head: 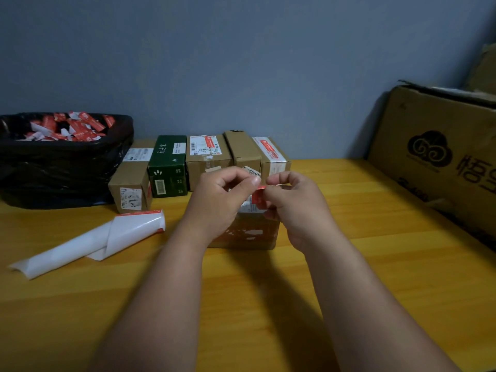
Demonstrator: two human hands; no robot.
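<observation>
Left hand (222, 196) and right hand (294, 201) pinch the red label (258, 196) — fingers curled tight — a jerky pull may tear it.

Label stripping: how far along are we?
Done: the black bag-lined bin holds a heap of red-and-white label scraps. In hand: left hand and right hand pinch a red-and-white label strip above the small brown cardboard box, whose face shows torn patches. Left: the row of five boxes behind still carries labels, so likely midway at best.
</observation>
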